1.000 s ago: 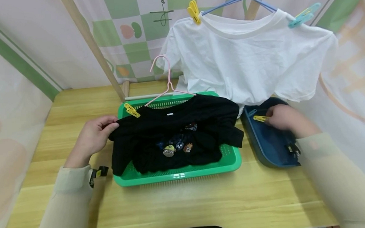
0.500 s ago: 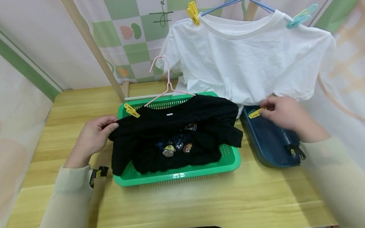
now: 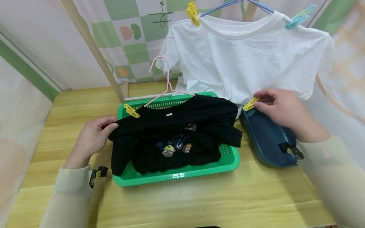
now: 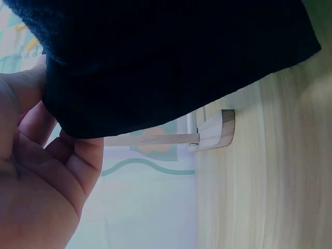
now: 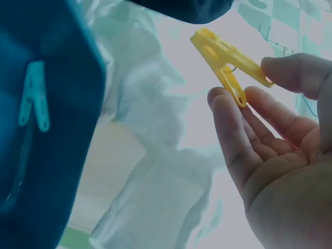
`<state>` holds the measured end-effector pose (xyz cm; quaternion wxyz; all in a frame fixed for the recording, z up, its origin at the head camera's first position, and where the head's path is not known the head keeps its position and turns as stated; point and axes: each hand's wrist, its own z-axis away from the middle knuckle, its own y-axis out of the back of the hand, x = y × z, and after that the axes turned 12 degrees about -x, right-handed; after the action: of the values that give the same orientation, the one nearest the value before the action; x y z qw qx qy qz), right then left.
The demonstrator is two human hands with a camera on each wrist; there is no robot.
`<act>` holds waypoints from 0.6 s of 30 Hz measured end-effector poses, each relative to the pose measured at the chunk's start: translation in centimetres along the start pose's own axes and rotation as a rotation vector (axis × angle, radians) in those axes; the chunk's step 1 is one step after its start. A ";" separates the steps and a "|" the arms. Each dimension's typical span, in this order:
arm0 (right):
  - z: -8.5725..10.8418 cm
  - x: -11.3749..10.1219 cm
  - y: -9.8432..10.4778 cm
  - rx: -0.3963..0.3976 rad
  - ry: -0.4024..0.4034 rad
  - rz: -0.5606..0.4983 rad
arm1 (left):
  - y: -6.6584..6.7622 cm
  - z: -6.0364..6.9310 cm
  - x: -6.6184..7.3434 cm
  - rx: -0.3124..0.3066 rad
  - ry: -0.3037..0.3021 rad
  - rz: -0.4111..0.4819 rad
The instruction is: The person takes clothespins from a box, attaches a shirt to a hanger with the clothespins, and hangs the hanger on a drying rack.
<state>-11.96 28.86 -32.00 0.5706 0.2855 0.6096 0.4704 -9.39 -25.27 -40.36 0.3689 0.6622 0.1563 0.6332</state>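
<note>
A black T-shirt (image 3: 158,128) with printed cartoon figures lies over a green basket (image 3: 179,178), a pink hanger (image 3: 168,77) in its neck. One yellow clothespin (image 3: 131,110) clips its left shoulder to the hanger. My left hand (image 3: 93,136) pinches the edge of the shirt's left sleeve; in the left wrist view the black cloth (image 4: 171,62) hangs from those fingers. Above the blue tray's far edge, my right hand (image 3: 281,111) pinches another yellow clothespin (image 3: 251,104) between thumb and fingers. The right wrist view shows this yellow clothespin (image 5: 220,54) by its handle ends, its tip pointing away.
A white T-shirt (image 3: 244,57) hangs behind on a blue hanger (image 3: 226,4), with a yellow clip and a turquoise clip at its shoulders. The blue tray (image 3: 256,151) stands right of the basket; a turquoise clothespin (image 5: 35,96) lies inside. A wooden pole (image 3: 92,46) rises behind.
My right hand has lifted the yellow clothespin out of the blue tray and moved up and left toward the black shirt. The left hand keeps its hold on the sleeve.
</note>
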 end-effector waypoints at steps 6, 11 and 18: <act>-0.8 -1.6 0.1 0.067 0.066 -0.019 | -0.1 -0.1 -0.1 0.005 -0.010 -0.013; -1.7 -3.0 0.1 0.073 0.116 -0.023 | 0.0 -0.1 -0.1 -0.006 0.000 -0.016; -2.9 -4.7 0.0 0.068 0.138 -0.012 | 0.0 -0.1 -0.2 -0.012 -0.002 -0.030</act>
<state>-13.90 24.03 -30.26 0.5198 0.2682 0.6649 0.4646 -9.52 -25.37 -40.49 0.3828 0.6580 0.1620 0.6279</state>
